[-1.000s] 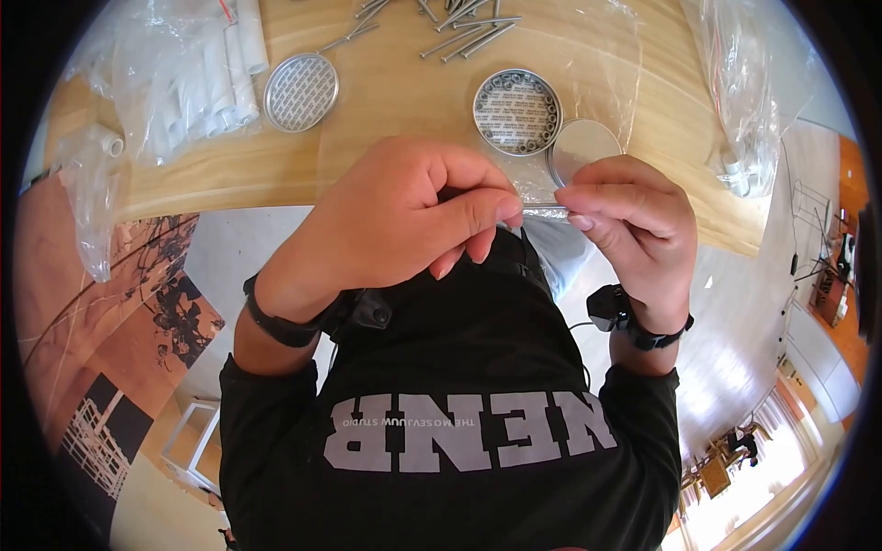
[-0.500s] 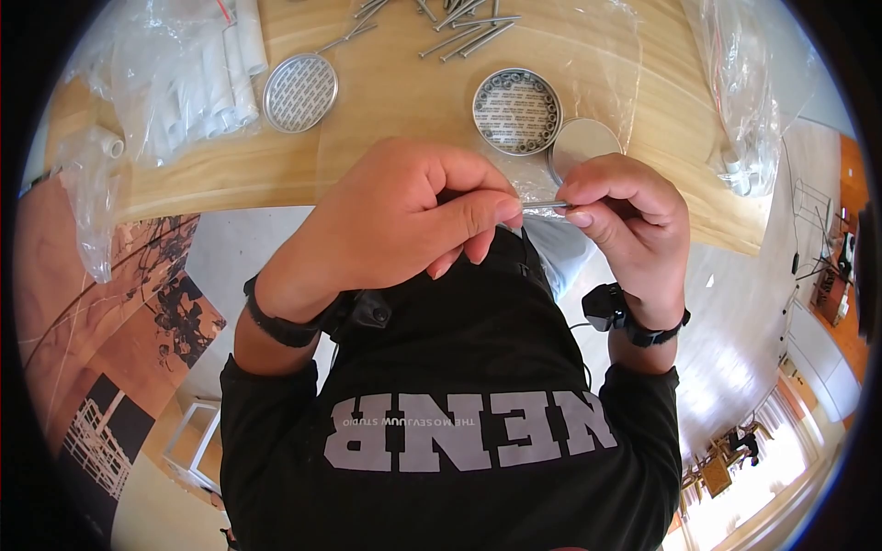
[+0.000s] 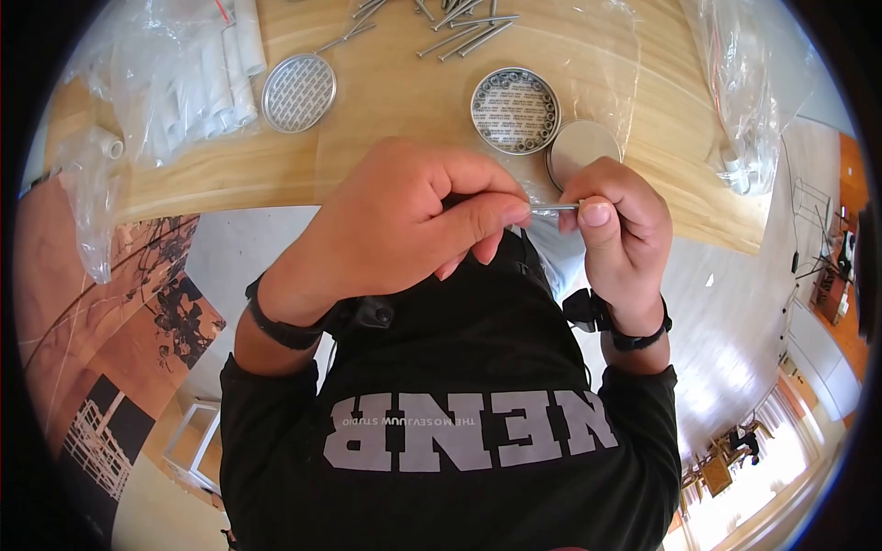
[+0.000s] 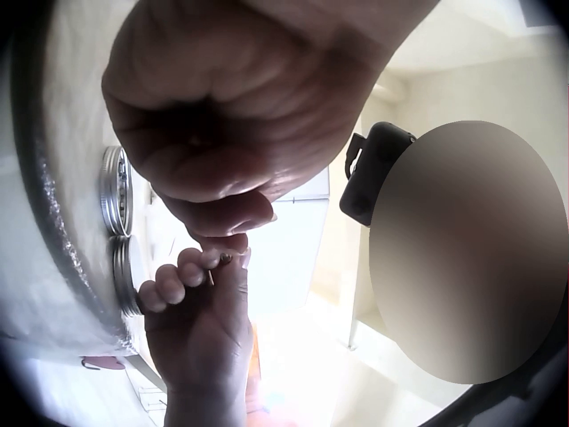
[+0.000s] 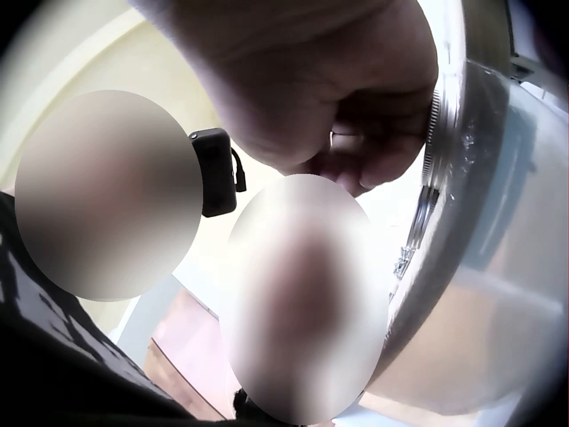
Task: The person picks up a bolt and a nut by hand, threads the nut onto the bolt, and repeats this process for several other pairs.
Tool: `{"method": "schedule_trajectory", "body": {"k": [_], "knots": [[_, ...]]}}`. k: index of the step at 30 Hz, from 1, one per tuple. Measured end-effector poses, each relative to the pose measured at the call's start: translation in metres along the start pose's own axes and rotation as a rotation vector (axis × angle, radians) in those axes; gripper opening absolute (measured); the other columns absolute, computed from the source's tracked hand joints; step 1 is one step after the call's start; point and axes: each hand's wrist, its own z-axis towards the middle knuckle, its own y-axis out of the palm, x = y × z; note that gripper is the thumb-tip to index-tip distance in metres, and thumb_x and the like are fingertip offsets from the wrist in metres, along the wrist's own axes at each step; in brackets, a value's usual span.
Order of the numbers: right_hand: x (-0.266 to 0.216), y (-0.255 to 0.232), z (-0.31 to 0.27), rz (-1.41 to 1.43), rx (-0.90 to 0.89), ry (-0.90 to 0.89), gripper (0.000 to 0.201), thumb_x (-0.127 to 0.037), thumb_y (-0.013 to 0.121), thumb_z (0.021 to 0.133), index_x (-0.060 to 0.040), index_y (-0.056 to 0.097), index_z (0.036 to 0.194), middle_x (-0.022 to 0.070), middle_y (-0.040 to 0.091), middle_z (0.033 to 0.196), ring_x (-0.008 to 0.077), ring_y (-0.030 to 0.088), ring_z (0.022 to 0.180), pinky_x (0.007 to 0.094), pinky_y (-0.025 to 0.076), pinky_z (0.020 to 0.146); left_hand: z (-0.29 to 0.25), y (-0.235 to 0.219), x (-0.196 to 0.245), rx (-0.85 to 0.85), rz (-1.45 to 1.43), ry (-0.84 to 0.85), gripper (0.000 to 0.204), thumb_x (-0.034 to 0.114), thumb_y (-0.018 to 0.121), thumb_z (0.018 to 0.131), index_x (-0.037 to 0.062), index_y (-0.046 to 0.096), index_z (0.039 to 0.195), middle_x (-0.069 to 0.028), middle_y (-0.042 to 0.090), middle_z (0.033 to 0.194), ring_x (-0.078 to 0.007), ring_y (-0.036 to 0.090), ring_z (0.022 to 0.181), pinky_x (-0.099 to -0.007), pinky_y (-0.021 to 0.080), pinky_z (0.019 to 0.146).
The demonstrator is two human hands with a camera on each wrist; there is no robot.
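My left hand (image 3: 418, 216) pinches one end of a thin, shiny metal screw (image 3: 555, 208) between thumb and forefinger, over the table's near edge. At the screw's other end is my right hand (image 3: 620, 234), thumb laid against the bent forefinger, gripping that tip. A small round metal end (image 4: 226, 258) peeks out by the right thumb in the left wrist view. Just beyond the hands sits a round tin (image 3: 516, 110) with small metal nuts around its inside wall. A second flat round tin (image 3: 586, 142) stands beside it, partly behind the right hand.
Several loose long screws (image 3: 473, 32) lie at the far side of the wooden table (image 3: 395, 101). A round lid (image 3: 299, 94) is to the left. Clear bags hold white tubes (image 3: 216, 87) at the left; another clear bag (image 3: 740, 92) hangs over the right side.
My right hand has shifted a little left, and its thumb has rolled up against the forefinger at the screw's end. My left hand stays almost where it was.
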Motion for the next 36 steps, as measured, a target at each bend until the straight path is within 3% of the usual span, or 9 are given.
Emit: {"method": "schedule_trajectory", "body": {"k": [3,8,12,20,25,27,31,33,36], "knots": [[-0.007,-0.006,0.0,-0.043,-0.036,0.096,0.016,-0.015,0.07,0.089,-0.0017,0.064,0.084,0.0054,0.062,0.074,0.0171,0.057,0.064,0.0278,0.044,0.058,0.0,0.0,-0.001,-0.009,0.004,0.019,0.017,0.013,0.059,0.097,-0.0007,0.069,0.094,-0.0029,0.062,0.064,-0.0032,0.047,0.045,-0.0183,0.034,0.042],[-0.008,-0.012,0.008,-0.171,-0.041,-0.113,0.015,-0.015,0.075,0.084,-0.0025,0.067,0.084,0.0061,0.065,0.073,0.0185,0.059,0.062,0.0285,0.045,0.056,0.0,-0.001,-0.001,-0.019,-0.037,0.008,0.017,0.012,0.059,0.097,-0.0008,0.069,0.094,-0.0032,0.062,0.065,-0.0032,0.047,0.045,-0.0184,0.034,0.042],[-0.011,-0.017,0.007,-0.2,-0.092,-0.072,0.014,-0.015,0.073,0.086,-0.0027,0.068,0.084,0.0063,0.063,0.069,0.0191,0.057,0.059,0.0282,0.044,0.055,0.002,0.001,-0.002,-0.012,0.011,0.076,0.017,0.011,0.058,0.097,-0.0016,0.069,0.095,-0.0037,0.062,0.065,-0.0033,0.047,0.045,-0.0184,0.034,0.042],[-0.013,-0.018,0.0,-0.054,0.119,0.065,0.071,-0.062,0.039,0.096,0.0027,0.067,0.097,0.0071,0.059,0.077,0.013,0.053,0.064,0.0257,0.04,0.055,0.002,-0.002,0.001,0.0,0.065,0.129,0.016,0.011,0.059,0.097,-0.0023,0.069,0.097,-0.004,0.063,0.065,-0.0035,0.048,0.045,-0.0183,0.035,0.043],[-0.008,-0.026,0.005,-0.142,0.02,-0.075,0.075,-0.066,0.035,0.096,0.0024,0.066,0.101,0.0079,0.059,0.08,0.0145,0.053,0.064,0.027,0.041,0.057,0.004,0.0,0.0,0.006,0.043,0.135,0.017,0.011,0.059,0.097,-0.0029,0.068,0.096,-0.0043,0.063,0.065,-0.0037,0.048,0.045,-0.0182,0.035,0.043],[-0.008,-0.035,0.005,-0.149,-0.23,-0.008,0.084,-0.072,0.03,0.094,0.0027,0.068,0.098,0.0085,0.06,0.08,0.0155,0.054,0.065,0.0283,0.041,0.056,0.005,0.0,-0.002,0.003,0.036,0.148,0.017,0.011,0.059,0.097,-0.003,0.068,0.096,-0.0044,0.063,0.065,-0.0037,0.048,0.045,-0.0182,0.035,0.043],[-0.014,-0.036,0.0,-0.1,-0.164,0.148,0.091,-0.076,0.024,0.091,0.003,0.068,0.093,0.0099,0.061,0.078,0.0182,0.057,0.068,0.0301,0.043,0.058,0.003,-0.002,0.001,0.001,0.038,0.139,0.017,0.011,0.059,0.097,-0.0034,0.068,0.096,-0.0046,0.063,0.065,-0.0038,0.048,0.045,-0.0183,0.036,0.043],[-0.017,-0.025,0.002,-0.033,0.113,0.095,0.096,-0.079,0.018,0.09,0.0032,0.068,0.088,0.01,0.06,0.072,0.0198,0.057,0.065,0.0306,0.043,0.058,0.003,-0.002,0.001,0.003,0.039,0.129,0.017,0.011,0.059,0.097,-0.0034,0.068,0.096,-0.0046,0.063,0.065,-0.0038,0.048,0.045,-0.0183,0.036,0.043],[-0.022,-0.022,0.008,-0.146,-0.067,0.016,0.093,-0.077,0.019,0.091,0.0029,0.067,0.086,0.0084,0.058,0.069,0.019,0.053,0.06,0.0303,0.04,0.055,0.003,-0.001,-0.001,-0.005,0.038,0.134,0.017,0.011,0.059,0.097,-0.0033,0.068,0.096,-0.0046,0.062,0.065,-0.0037,0.048,0.045,-0.0184,0.035,0.043]]}}
